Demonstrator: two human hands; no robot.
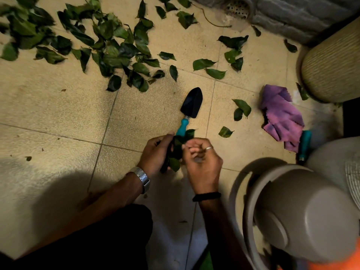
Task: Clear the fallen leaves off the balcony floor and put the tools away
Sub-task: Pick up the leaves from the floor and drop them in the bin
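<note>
Green fallen leaves (pixel 109 45) lie scattered over the tan tiled floor, thickest at the upper left, with a few loose ones near the middle right. A small trowel (pixel 190 108) with a black blade and teal handle lies on the floor just beyond my hands. My left hand (pixel 155 154) grips a bunch of dark leaves (pixel 176 152) together with something black. My right hand (pixel 201 162), fingers curled, pinches at the same bunch from the right. A second teal-handled tool (pixel 303 145) lies at the right, partly under a purple cloth (pixel 280 115).
A grey swing-lid bin (pixel 303 217) stands at the lower right beside my right arm. A ribbed beige pot (pixel 331 65) stands at the upper right. A floor drain (pixel 237 7) sits by the grey wall at the top. My dark-trousered leg fills the bottom left.
</note>
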